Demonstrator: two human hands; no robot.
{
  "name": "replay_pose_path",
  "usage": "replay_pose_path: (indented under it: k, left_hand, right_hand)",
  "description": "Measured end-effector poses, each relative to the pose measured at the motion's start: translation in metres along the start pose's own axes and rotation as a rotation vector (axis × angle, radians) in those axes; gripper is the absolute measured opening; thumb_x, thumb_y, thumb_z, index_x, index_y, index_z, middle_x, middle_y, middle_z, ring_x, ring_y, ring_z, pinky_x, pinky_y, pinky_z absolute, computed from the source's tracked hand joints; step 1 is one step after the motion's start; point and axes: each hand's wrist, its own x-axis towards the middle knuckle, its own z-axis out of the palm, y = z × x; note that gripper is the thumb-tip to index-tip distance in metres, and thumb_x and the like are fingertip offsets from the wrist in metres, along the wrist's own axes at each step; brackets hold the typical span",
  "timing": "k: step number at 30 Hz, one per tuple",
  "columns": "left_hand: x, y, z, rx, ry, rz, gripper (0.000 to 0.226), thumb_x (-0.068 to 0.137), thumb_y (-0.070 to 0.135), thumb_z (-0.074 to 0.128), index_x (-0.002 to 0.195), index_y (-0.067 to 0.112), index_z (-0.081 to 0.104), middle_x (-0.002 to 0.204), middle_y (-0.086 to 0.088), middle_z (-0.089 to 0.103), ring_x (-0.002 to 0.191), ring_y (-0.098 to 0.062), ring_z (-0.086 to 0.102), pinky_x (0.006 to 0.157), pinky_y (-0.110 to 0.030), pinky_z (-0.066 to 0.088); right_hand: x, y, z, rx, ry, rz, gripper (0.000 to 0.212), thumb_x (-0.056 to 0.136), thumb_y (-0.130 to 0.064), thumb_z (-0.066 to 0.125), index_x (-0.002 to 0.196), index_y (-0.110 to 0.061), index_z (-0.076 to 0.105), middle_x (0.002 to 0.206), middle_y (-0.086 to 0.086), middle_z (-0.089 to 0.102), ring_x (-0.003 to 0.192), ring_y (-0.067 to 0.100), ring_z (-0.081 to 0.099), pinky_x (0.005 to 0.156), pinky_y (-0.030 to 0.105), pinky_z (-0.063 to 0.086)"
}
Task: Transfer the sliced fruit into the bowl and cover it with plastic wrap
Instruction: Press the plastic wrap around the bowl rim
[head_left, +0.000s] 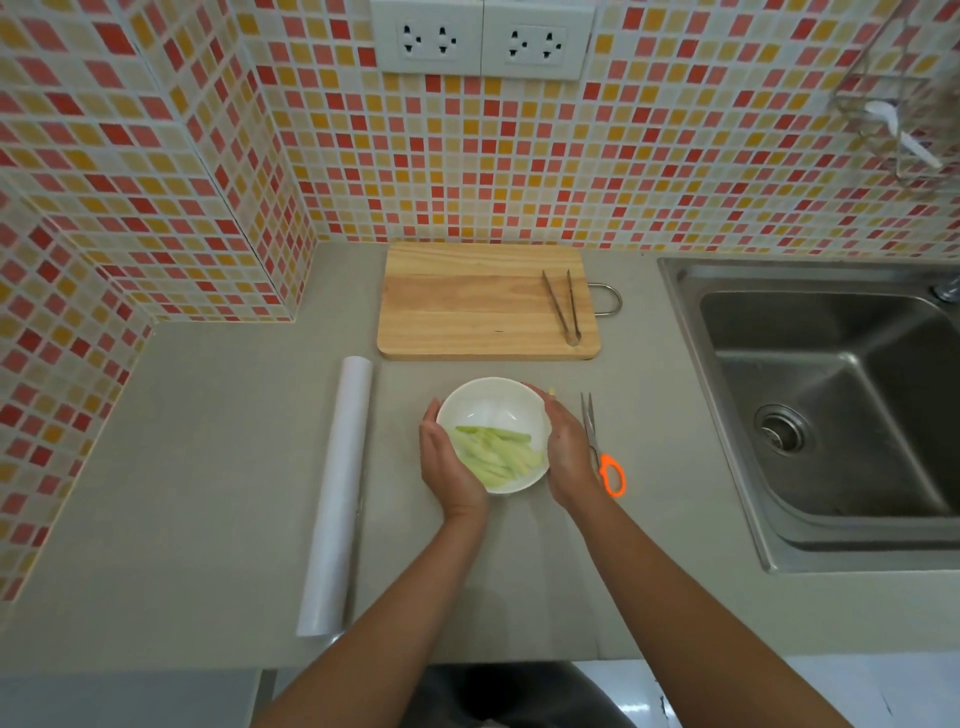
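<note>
Your left hand (448, 464) and right hand (565, 448) cup the white bowl (493, 410) from either side, palms against its wall and fingers curved round the rim, so you are holding it between them on the grey counter (208, 467). The sliced fruit (496, 453), pale green strips, lies inside the bowl, heaped toward the edge nearest you, between your two palms. Whether any film is over the bowl cannot be told.

Well to the outside of your left hand lies the roll of plastic wrap (337, 493), stretched lengthwise along the counter. Just beside the back of your right hand lie the scissors (602, 452), orange handles toward you and blades pointing away; your hand partly hides them.

Beyond your fingertips sits the wooden cutting board (467, 306), with metal tongs (563, 312) resting on the end past your right hand. Farther out past your right hand is the steel sink (831, 405).
</note>
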Motion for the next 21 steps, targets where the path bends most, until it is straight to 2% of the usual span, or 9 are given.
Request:
replay_pose_path:
  k: [3,6,8,10,12,15,16,18,21]
  left_hand:
    - [0.009,-0.001,0.0,-0.104,-0.063,-0.121,0.061,0.103,0.045,0.02,0.126,0.003,0.059,0.129,-0.017,0.061,0.122,-0.032,0.056,0.106,-0.045,0.044]
    - [0.018,0.0,-0.003,-0.063,-0.125,-0.175,0.065,0.103,0.048,0.012,0.118,0.012,0.064,0.115,-0.009,0.067,0.111,-0.024,0.061,0.088,-0.027,0.052]
    - [0.024,0.001,-0.007,0.041,-0.182,-0.191,0.066,0.102,0.05,0.009,0.12,0.017,0.063,0.116,-0.004,0.067,0.11,-0.018,0.062,0.08,-0.017,0.052]
    - [0.032,0.006,-0.01,0.143,-0.234,-0.2,0.07,0.101,0.052,0.006,0.129,0.018,0.06,0.118,0.0,0.066,0.107,-0.013,0.062,0.075,-0.01,0.05]
    - [0.038,0.012,-0.014,0.213,-0.209,-0.173,0.071,0.099,0.055,0.007,0.133,0.02,0.058,0.127,0.002,0.064,0.115,-0.011,0.059,0.085,-0.011,0.047]
    - [0.031,0.016,-0.018,0.148,-0.066,-0.08,0.069,0.099,0.057,0.01,0.138,0.019,0.053,0.144,0.002,0.052,0.136,-0.01,0.044,0.115,-0.026,0.029]
    - [0.024,0.015,-0.018,0.125,-0.047,-0.07,0.067,0.099,0.056,0.012,0.139,0.019,0.051,0.146,0.002,0.05,0.137,-0.01,0.043,0.117,-0.029,0.027]
    - [0.008,0.011,-0.012,0.112,-0.048,-0.088,0.062,0.1,0.055,0.015,0.139,0.022,0.051,0.144,0.005,0.052,0.134,-0.011,0.046,0.114,-0.03,0.033]
    - [-0.001,0.012,0.001,0.061,-0.038,-0.116,0.055,0.101,0.053,0.02,0.134,0.027,0.056,0.139,0.005,0.055,0.128,-0.014,0.051,0.105,-0.029,0.041]
  right_hand:
    - [-0.004,0.007,0.001,0.01,0.047,-0.01,0.034,0.099,-0.031,0.039,0.103,-0.034,0.073,0.109,-0.007,0.072,0.105,0.012,0.066,0.084,0.027,0.051]
    - [-0.008,0.01,0.002,0.044,0.102,-0.006,0.034,0.1,-0.029,0.037,0.101,-0.034,0.07,0.11,-0.005,0.07,0.11,0.016,0.062,0.095,0.032,0.048]
    - [-0.008,0.013,0.0,0.102,0.123,0.025,0.031,0.1,-0.031,0.039,0.104,-0.026,0.069,0.098,-0.008,0.073,0.099,0.011,0.066,0.083,0.024,0.053]
    - [-0.008,0.014,-0.005,0.131,0.104,0.035,0.03,0.098,-0.029,0.042,0.097,-0.024,0.071,0.085,-0.012,0.075,0.086,0.007,0.068,0.071,0.02,0.054]
    - [-0.007,0.008,-0.01,0.124,0.093,-0.004,0.026,0.094,-0.024,0.049,0.088,-0.024,0.074,0.085,-0.01,0.074,0.085,0.008,0.067,0.073,0.02,0.053]
    - [-0.002,-0.011,-0.01,0.131,0.122,-0.059,0.022,0.091,-0.022,0.056,0.103,-0.014,0.073,0.097,-0.001,0.073,0.092,0.013,0.067,0.074,0.016,0.054]
    - [0.0,-0.018,-0.008,0.111,0.106,-0.07,0.027,0.092,-0.022,0.055,0.111,-0.01,0.069,0.106,0.004,0.072,0.099,0.016,0.067,0.081,0.02,0.054]
    - [0.004,-0.027,-0.002,0.021,0.029,-0.068,0.036,0.094,-0.024,0.053,0.123,-0.005,0.062,0.122,0.011,0.067,0.113,0.021,0.062,0.094,0.031,0.051]
    - [0.004,-0.023,0.005,-0.045,-0.053,-0.053,0.032,0.096,-0.023,0.048,0.121,-0.015,0.066,0.12,-0.005,0.065,0.106,0.002,0.061,0.081,0.015,0.049]
